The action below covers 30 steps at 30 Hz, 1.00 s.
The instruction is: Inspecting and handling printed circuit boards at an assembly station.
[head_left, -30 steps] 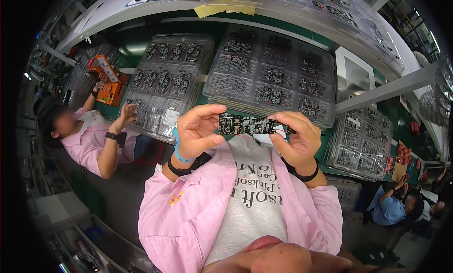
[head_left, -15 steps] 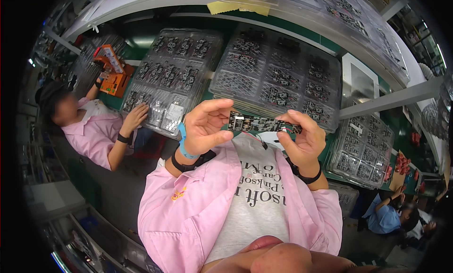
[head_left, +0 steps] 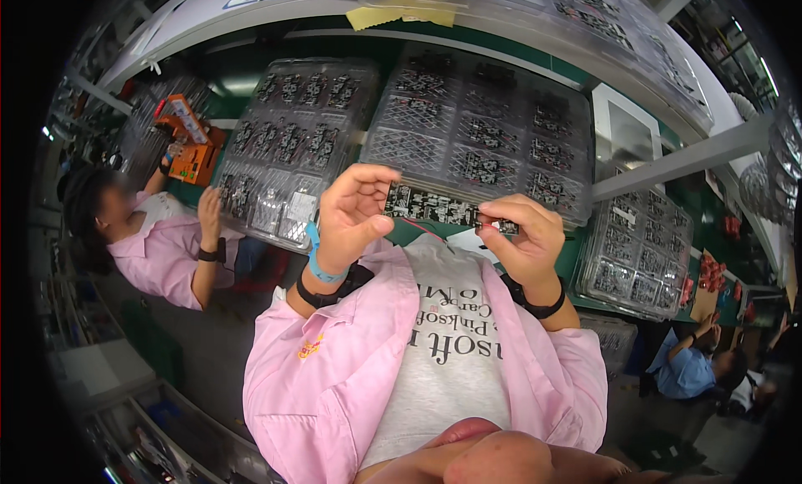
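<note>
A long, narrow black circuit board (head_left: pixel 430 203) with many small parts is held level in front of my chest. At its left end, my left hand (head_left: pixel 352 215) pinches the edge between thumb and fingers; a blue wrist strap circles that wrist. My right hand (head_left: pixel 532 235) grips the other end, thumb below and fingertips on top, covering part of it. Thin red and dark wires (head_left: pixel 423 227) hang under the board. Just beyond it lies a stack of clear plastic trays (head_left: pixel 407 150) with similar boards in its compartments.
To the left, another clear tray (head_left: pixel 271 190) holds boards, beside an orange fixture (head_left: pixel 192 154) and a co-worker in pink (head_left: pixel 159 254). More stacked trays (head_left: pixel 637 262) stand at right, below a slanted metal bar (head_left: pixel 685 162). A white shelf (head_left: pixel 276 20) runs overhead.
The board has tilted so its populated face shows more brightly, and both hands have shifted slightly left in view. The co-worker's hand has lifted off the left tray.
</note>
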{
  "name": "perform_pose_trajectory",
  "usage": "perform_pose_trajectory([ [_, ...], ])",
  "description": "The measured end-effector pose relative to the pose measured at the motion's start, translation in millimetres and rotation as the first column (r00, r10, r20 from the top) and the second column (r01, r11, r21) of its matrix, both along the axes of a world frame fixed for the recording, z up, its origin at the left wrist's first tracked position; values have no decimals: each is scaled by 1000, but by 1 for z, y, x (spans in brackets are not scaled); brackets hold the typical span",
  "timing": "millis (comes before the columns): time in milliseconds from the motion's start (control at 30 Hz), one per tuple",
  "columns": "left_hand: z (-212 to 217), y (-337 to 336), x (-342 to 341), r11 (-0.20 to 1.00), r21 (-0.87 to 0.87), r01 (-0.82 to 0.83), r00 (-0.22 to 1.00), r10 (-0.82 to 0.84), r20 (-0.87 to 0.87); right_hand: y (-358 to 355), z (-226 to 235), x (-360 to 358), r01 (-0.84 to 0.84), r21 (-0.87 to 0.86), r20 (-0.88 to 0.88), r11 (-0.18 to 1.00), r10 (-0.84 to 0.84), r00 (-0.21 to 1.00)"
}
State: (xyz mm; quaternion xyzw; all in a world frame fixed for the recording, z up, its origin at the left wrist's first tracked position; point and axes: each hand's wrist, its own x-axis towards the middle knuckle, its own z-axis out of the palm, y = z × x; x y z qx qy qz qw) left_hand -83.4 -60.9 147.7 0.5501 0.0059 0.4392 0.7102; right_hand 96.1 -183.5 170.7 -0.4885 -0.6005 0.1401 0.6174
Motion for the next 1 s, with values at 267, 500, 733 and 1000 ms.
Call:
perform_pose_trajectory([
  [267,9,-4,-6,976,-55,211,924,-217,-314,-4,-10,0,-97,-225,-223,969,46,974],
  [500,3,-8,-7,991,-37,125,960,-130,-248,-1,-13,-2,-128,-195,-119,972,107,987],
  [733,-1,-7,-9,997,8,80,979,-77,-190,0,-11,-5,-92,-169,-53,981,84,995],
  [1000,-1,-7,-7,992,19,121,974,-115,-194,-3,-13,-3,-94,-178,-78,979,81,994],
])
